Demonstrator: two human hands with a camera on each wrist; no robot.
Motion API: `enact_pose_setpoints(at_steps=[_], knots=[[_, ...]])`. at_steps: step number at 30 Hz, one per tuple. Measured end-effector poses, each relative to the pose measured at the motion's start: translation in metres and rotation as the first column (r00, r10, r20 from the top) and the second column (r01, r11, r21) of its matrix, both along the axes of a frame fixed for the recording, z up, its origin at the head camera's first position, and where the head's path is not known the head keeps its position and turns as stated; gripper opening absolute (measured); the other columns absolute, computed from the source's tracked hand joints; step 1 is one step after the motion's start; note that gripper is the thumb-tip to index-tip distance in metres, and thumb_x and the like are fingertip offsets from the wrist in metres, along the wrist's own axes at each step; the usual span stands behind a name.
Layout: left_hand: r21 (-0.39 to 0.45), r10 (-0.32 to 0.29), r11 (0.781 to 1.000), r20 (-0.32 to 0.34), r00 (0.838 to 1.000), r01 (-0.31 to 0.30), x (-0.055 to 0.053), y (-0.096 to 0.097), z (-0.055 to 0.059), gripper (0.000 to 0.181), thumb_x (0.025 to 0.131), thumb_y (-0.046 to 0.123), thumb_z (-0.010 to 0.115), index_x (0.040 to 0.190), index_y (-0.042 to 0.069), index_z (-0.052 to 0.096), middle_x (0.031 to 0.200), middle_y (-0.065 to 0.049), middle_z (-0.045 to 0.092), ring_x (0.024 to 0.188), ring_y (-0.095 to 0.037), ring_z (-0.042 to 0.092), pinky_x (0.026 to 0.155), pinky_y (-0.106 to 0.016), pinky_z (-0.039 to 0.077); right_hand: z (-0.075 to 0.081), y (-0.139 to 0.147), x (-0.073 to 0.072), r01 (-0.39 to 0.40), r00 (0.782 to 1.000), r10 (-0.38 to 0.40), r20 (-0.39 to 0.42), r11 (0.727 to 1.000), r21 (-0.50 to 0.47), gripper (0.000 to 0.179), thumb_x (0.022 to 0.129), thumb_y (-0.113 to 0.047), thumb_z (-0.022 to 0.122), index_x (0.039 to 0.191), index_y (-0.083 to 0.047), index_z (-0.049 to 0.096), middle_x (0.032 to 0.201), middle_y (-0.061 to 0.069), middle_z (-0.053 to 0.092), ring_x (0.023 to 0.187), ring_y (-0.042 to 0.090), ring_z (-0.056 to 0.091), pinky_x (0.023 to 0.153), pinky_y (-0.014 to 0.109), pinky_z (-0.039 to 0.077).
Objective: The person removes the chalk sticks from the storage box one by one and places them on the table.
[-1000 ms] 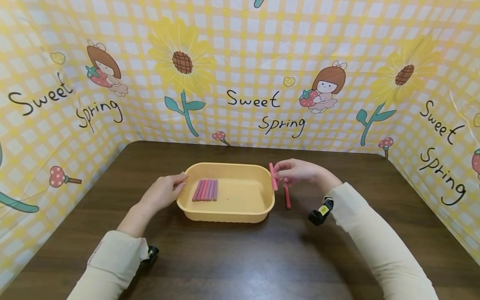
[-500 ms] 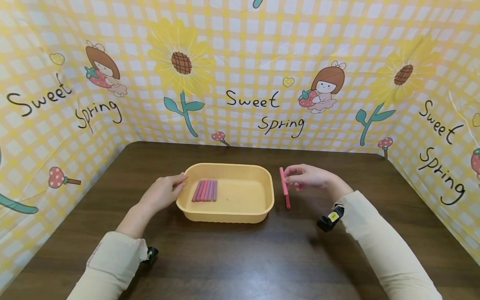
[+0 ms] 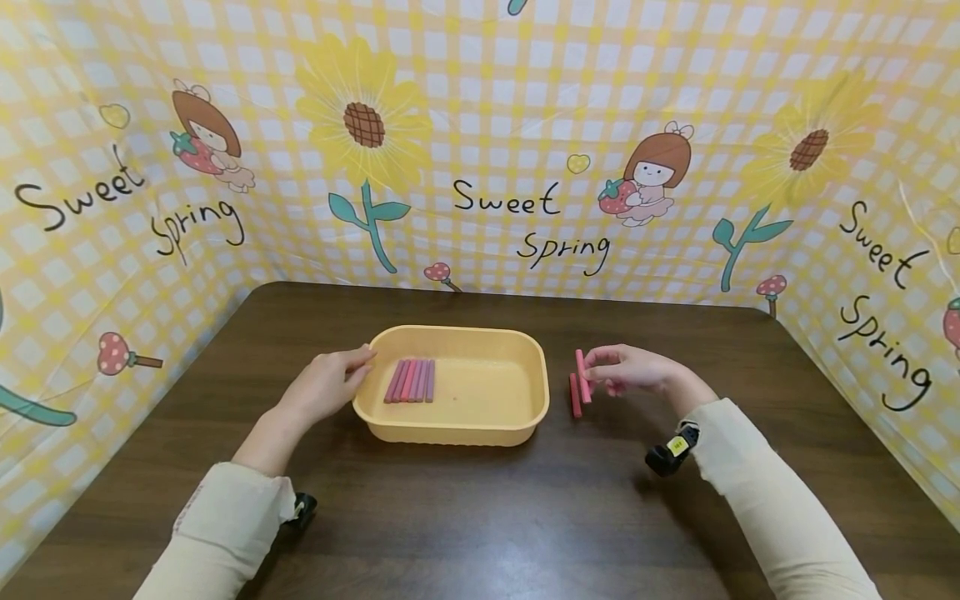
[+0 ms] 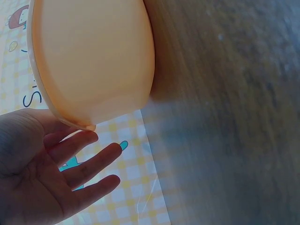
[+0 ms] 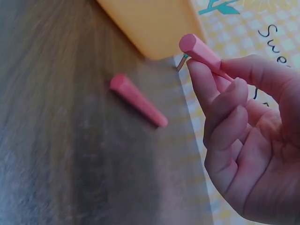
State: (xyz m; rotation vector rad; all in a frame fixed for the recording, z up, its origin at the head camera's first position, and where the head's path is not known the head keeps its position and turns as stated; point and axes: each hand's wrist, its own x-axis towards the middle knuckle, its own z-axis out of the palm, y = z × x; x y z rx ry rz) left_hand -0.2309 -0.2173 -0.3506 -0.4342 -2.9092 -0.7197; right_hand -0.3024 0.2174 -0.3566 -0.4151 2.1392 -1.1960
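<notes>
My left hand [image 3: 322, 385] pinches the left rim of a yellow plastic basin [image 3: 491, 392] between thumb and index finger; in the left wrist view its other fingers [image 4: 91, 166] spread apart below the rim. Inside the basin, at its left, several pink and purple sticks [image 3: 410, 381] lie side by side. To the right of the basin, my right hand [image 3: 632, 369] holds a pink six-sided stick [image 5: 201, 50] in its thumb and fingertips, tilted and raised off the table. Just left of that stick, a redder stick [image 3: 575, 397] lies on the wood.
The dark wooden table [image 3: 465, 517] extends around the basin. A checked cloth [image 3: 495, 100] with flowers and lettering hangs at the back and both sides. Each wrist wears a black camera [image 3: 671, 450].
My right hand has carried the pink stick from the basin's right rim rightward and toward me, beyond the red stick. The left hand and the basin have stayed put.
</notes>
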Motion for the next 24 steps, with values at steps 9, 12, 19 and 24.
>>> enact_pose_setpoints(at_steps=[9,12,19,24], knots=[[0.003,-0.002,1.000,0.006,1.000,0.002,0.000,0.000,0.000,0.035,0.094,0.009,0.051,0.126,-0.004,0.055,0.131,-0.025,0.051,0.119,-0.041,0.052,0.095,-0.053,0.045,-0.011,0.007,0.000,0.033,0.999,-0.035,0.023,0.997,0.069,0.032,0.093,-0.023,0.055,0.113,0.001,0.051,0.079,-0.004,0.067,0.055,0.005,0.048,0.051,0.017,0.039],[0.004,-0.001,1.000,0.006,1.000,0.001,0.000,0.000,0.000,0.035,0.094,0.009,0.051,0.126,-0.004,0.055,0.131,-0.025,0.051,0.119,-0.041,0.052,0.095,-0.053,0.045,-0.014,0.007,0.000,0.050,0.998,-0.054,0.041,0.996,0.077,0.030,0.093,-0.023,0.056,0.111,0.000,0.052,0.078,-0.005,0.067,0.055,0.004,0.049,0.051,0.017,0.039],[0.000,0.007,1.000,0.003,1.000,-0.007,0.001,0.000,0.000,0.035,0.093,0.009,0.052,0.125,-0.004,0.056,0.131,-0.025,0.052,0.119,-0.040,0.053,0.094,-0.053,0.046,-0.019,0.004,0.001,0.078,0.995,-0.085,0.061,0.992,0.101,0.022,0.092,-0.021,0.055,0.105,-0.003,0.055,0.074,-0.007,0.068,0.055,0.003,0.049,0.050,0.015,0.039],[-0.009,0.006,1.000,-0.017,1.000,-0.006,0.001,0.001,0.001,0.033,0.093,0.008,0.052,0.124,-0.004,0.057,0.130,-0.025,0.053,0.116,-0.039,0.056,0.087,-0.049,0.050,-0.020,0.002,0.001,0.092,0.994,-0.099,0.044,0.986,0.140,0.020,0.092,-0.020,0.055,0.102,-0.003,0.057,0.072,-0.008,0.065,0.055,0.003,0.050,0.049,0.016,0.039]])
